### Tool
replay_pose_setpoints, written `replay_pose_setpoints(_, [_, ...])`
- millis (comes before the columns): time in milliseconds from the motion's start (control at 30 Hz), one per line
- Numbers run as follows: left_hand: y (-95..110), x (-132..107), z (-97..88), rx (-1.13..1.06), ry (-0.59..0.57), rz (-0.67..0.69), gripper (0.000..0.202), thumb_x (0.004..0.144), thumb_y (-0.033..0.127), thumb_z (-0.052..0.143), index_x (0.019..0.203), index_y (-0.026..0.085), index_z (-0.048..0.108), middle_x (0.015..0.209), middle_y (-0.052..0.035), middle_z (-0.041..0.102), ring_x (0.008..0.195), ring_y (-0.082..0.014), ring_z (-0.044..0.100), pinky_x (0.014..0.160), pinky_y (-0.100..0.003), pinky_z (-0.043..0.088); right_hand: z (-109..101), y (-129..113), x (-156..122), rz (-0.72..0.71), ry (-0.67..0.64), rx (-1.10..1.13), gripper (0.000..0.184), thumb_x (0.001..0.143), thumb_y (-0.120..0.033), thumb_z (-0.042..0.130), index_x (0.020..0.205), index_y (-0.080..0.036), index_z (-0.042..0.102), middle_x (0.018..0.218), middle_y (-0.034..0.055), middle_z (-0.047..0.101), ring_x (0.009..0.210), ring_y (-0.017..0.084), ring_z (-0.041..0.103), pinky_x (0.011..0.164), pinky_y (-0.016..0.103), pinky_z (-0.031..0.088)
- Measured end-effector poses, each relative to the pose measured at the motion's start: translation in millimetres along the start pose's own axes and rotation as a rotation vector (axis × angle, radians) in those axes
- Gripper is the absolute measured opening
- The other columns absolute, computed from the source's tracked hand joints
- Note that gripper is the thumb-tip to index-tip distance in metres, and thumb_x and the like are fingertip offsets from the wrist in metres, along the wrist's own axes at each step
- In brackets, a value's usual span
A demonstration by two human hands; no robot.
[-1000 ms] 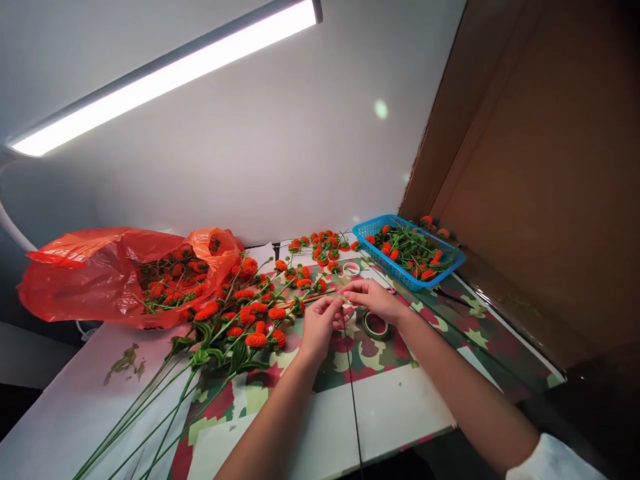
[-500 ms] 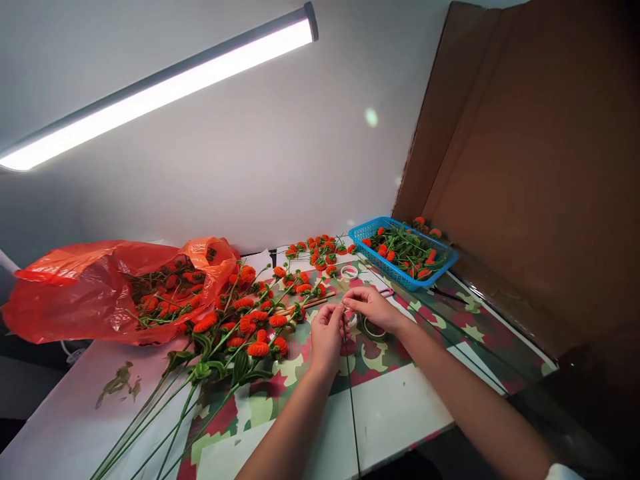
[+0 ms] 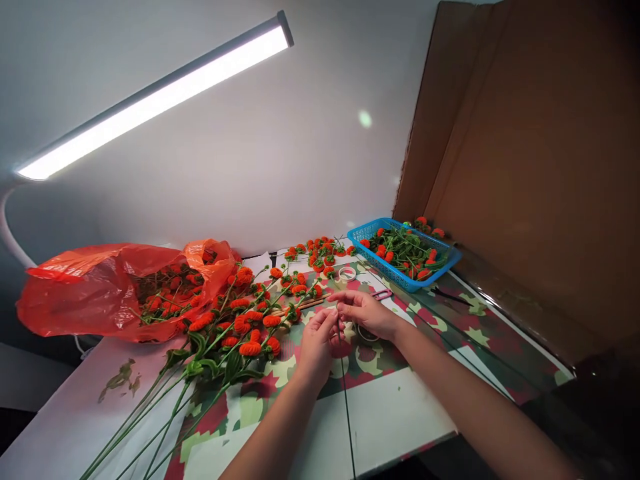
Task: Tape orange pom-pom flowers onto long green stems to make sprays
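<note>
The thin dark stem [image 3: 349, 420] runs from your fingers down toward the near edge of the counter [image 3: 400, 407]. Your left hand [image 3: 315, 340] has its fingers pinched on the stem near its upper end. Your right hand [image 3: 371, 315] has its fingers bent close by that end; whether they grip it, you cannot tell from this view. Judged light and fairly stiff, but liable to bend; take hold near the top. Orange flowers [image 3: 250, 349] lie left, a blue basket [image 3: 390, 269] beyond right.
</note>
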State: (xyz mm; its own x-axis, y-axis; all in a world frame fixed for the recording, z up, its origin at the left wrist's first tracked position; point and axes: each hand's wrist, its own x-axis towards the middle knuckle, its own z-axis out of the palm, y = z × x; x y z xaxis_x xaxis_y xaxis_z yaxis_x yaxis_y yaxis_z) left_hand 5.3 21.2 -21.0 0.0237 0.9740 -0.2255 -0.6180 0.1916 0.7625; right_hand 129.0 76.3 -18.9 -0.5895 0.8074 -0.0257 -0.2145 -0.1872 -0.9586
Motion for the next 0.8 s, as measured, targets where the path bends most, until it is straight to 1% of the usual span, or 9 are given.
replay_pose_setpoints(33, [0,0,-0.1,0.000,-0.007,0.001,0.027,0.058,0.031,0.078,0.069,0.013,0.061,0.057,0.0039,0.055,0.046,-0.0027,0.048,0.047,-0.013,0.041,-1,-1,0,-0.004,-0.022,-0.004,0.039,0.068,-0.042,0.072,0.097,-0.016,0.064,0.073,-0.0002,0.061,0.062,0.009,0.053,0.063,0.025,0.042])
replay_pose_setpoints(100, [1,-1,-0.2,0.000,-0.023,0.006,0.027,0.058,0.032,0.078,0.068,0.013,0.061,0.056,0.0039,0.055,0.046,-0.0026,0.048,0.046,-0.013,0.041,-1,-1,0,-0.022,-0.041,-0.007,0.035,0.068,-0.042,0.072,0.091,-0.015,0.065,0.072,-0.0004,0.060,0.063,0.009,0.053,0.062,0.024,0.041])
replay_pose_setpoints(167, [1,-1,-0.2,0.008,-0.028,0.011,0.028,0.057,0.033,0.079,0.067,0.013,0.061,0.056,0.0038,0.055,0.046,-0.0026,0.047,0.045,-0.012,0.040,-1,-1,1,-0.044,-0.026,-0.010,0.032,0.067,-0.042,0.072,0.080,-0.014,0.065,0.070,-0.0008,0.059,0.063,0.009,0.051,0.061,0.023,0.039])
replay_pose_setpoints(267, [2,-2,-0.2,0.090,-0.003,0.020,0.030,0.058,0.037,0.077,0.067,0.013,0.062,0.056,0.0037,0.055,0.045,-0.0040,0.048,0.044,-0.015,0.041,1,-3,0,-0.049,0.000,-0.047,0.033,0.066,-0.044,0.072,0.075,-0.014,0.063,0.068,-0.0010,0.058,0.062,0.009,0.050,0.060,0.023,0.038])
replay_pose_setpoints(333, [3,-3,-0.2,0.241,0.034,0.093,0.030,0.060,0.040,0.075,0.068,0.014,0.062,0.057,0.0031,0.056,0.045,-0.0057,0.049,0.044,-0.017,0.042,2,-6,-2,-0.047,0.029,-0.097,0.034,0.065,-0.045,0.071,0.073,-0.014,0.062,0.067,-0.0011,0.057,0.063,0.010,0.050,0.060,0.023,0.037])
replay_pose_setpoints(467, [6,-7,0.6,0.563,0.082,0.340,0.027,0.061,0.037,0.075,0.069,0.014,0.064,0.061,0.0001,0.061,0.050,-0.0089,0.053,0.047,-0.018,0.042,5,-11,-5,-0.047,0.099,-0.171,0.035,0.063,-0.047,0.071,0.070,-0.014,0.061,0.064,-0.0016,0.055,0.062,0.010,0.049,0.060,0.023,0.036])
replay_pose_setpoints(533, [6,-10,1.5,0.646,0.109,0.389,0.025,0.063,0.037,0.074,0.066,0.014,0.065,0.060,-0.0016,0.063,0.050,-0.0104,0.055,0.047,-0.019,0.042,5,-12,-5,-0.048,0.106,-0.197,0.035,0.063,-0.047,0.071,0.068,-0.014,0.061,0.063,-0.0017,0.054,0.061,0.010,0.048,0.060,0.024,0.036])
replay_pose_setpoints(667, [6,-12,2.6,0.692,0.122,0.426,0.024,0.067,0.039,0.070,0.067,0.015,0.068,0.059,-0.0033,0.065,0.049,-0.0132,0.058,0.048,-0.021,0.043,4,-11,-5,-0.048,0.090,-0.217,0.035,0.064,-0.048,0.069,0.069,-0.014,0.061,0.063,-0.0011,0.055,0.062,0.011,0.049,0.060,0.024,0.036])
replay_pose_setpoints(800, [4,-11,1.4,0.609,0.085,0.383,0.023,0.068,0.038,0.069,0.068,0.015,0.067,0.056,-0.0016,0.063,0.047,-0.0126,0.058,0.047,-0.021,0.043,3,-10,-5,-0.057,0.082,-0.214,0.035,0.064,-0.047,0.070,0.069,-0.014,0.061,0.063,-0.0015,0.055,0.062,0.011,0.050,0.060,0.024,0.037])
